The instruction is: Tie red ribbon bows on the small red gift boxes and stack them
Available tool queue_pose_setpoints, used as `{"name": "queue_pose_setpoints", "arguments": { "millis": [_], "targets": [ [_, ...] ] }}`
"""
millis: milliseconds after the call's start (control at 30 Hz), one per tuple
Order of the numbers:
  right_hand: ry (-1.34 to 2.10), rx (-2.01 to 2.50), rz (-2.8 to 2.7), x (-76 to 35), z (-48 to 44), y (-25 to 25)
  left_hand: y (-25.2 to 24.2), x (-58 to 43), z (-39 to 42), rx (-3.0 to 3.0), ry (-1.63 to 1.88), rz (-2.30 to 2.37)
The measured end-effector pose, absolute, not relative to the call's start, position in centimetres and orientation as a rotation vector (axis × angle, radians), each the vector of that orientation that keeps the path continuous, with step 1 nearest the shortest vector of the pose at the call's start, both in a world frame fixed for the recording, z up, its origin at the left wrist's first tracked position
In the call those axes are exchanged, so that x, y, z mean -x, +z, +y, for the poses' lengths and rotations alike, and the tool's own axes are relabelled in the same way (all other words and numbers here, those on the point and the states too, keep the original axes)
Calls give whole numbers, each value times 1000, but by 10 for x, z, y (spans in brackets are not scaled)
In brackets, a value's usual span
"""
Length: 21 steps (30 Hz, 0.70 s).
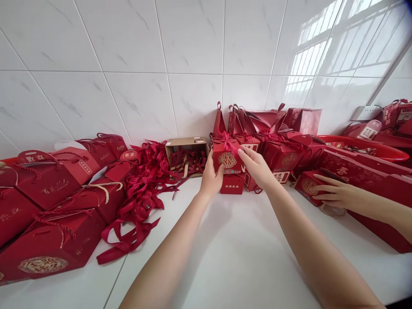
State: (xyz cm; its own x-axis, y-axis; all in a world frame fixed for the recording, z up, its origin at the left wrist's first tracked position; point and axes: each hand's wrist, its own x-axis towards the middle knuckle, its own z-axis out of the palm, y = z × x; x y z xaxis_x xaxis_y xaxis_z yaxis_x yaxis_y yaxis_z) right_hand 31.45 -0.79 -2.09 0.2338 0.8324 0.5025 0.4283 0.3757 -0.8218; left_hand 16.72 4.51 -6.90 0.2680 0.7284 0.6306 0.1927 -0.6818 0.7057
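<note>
A small red gift box (pixel 226 159) with a gold emblem on its front and a red ribbon bow (pixel 226 140) on top sits between my two hands. My left hand (pixel 211 177) grips its left side, thumb across the front. At its upper right corner, beside a ribbon tail, my right hand (pixel 255 166) closes on the edge; some fingers are hidden. Directly below shows another red box (pixel 231 185) with pale lettering. More ribbon-tied red boxes (pixel 286 156) stand close behind and to the right of my right hand.
Red boxes with cord handles (pixel 58 184) crowd the left, beside a heap of loose ribbons (pixel 144 180). An open cardboard box (pixel 187 141) holds dark ribbon pieces. At right, another person's hand (pixel 334 193) touches a small red box (pixel 309 186) near a red tray (pixel 394 153).
</note>
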Motion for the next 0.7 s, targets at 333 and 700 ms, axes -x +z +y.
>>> {"name": "queue_pose_setpoints", "arguments": {
  "millis": [333,700],
  "targets": [
    [304,1867,-1579,-350,-18,-19,-92,-168,51,-2120,1400,804],
    [620,2046,-1741,-348,8,-50,-129,-177,47,-2069,1433,857]
  ]
}}
